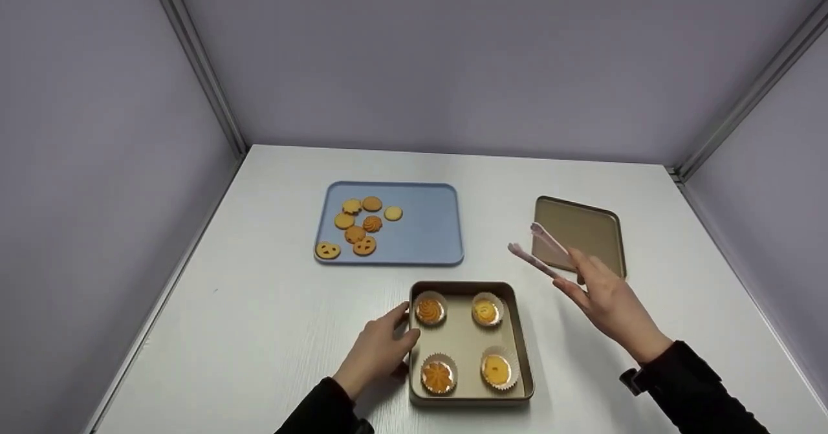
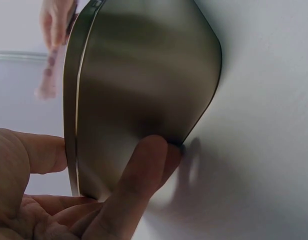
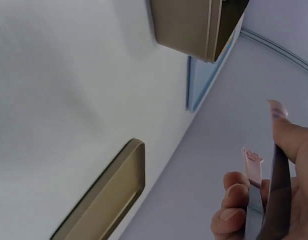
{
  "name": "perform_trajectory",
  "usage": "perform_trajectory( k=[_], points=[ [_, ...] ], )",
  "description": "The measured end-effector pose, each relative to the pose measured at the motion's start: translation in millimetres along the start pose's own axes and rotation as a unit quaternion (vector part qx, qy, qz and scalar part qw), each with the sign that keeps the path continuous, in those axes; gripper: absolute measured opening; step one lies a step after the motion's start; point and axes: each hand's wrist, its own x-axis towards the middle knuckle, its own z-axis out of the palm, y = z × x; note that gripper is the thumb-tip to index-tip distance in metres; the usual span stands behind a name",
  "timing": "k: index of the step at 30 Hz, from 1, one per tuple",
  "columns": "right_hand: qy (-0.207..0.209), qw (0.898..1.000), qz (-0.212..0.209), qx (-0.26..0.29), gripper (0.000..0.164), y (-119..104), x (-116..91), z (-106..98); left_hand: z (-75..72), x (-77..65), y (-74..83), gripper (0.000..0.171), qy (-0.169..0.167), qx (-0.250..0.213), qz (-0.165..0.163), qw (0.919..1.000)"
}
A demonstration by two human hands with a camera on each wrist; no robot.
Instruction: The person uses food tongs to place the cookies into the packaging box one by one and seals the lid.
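Observation:
My left hand [image 1: 376, 351] holds the left wall of a gold-brown tin [image 1: 462, 340], thumb at the rim and fingers against the outer side, as the left wrist view shows [image 2: 139, 85]. Inside the tin, one cookie in a paper cup sits near each corner: two darker ones, a swirl [image 1: 429, 310] and a flower shape [image 1: 438, 376], on the left, and two paler ones [image 1: 486, 311] on the right. My right hand [image 1: 605, 298] grips pale pink tongs [image 1: 535, 260] in the air, right of the tin. The tongs' arms stand apart, with nothing between the tips [image 3: 253, 162].
Behind the tin lies a blue tray [image 1: 427, 227] with several loose cookies [image 1: 365, 246] gathered on its left half. A shallow gold-brown lid or tray [image 1: 579, 230] rests at the back right, partly behind the tongs. Grey panels [image 1: 453, 65] enclose the white table [image 1: 259, 292].

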Motion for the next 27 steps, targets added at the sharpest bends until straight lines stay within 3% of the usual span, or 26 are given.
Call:
perform_trajectory(
  k=[5,14,27],
  points=[
    [-0.035,0.999,0.035,0.005,0.046,8,-9,13,-0.1,-0.2,0.1,0.065,0.000,-0.003,0.002,1.0000],
    [-0.057,0.997,0.050,-0.002,0.046,20,-25,37,0.3,0.0,0.1,0.064,0.002,0.001,0.004,1.0000],
    [-0.094,0.993,0.067,-0.016,0.047,28,-34,55,1.3,1.0,-1.6,0.064,-0.003,-0.004,-0.002,1.0000]
  ],
)
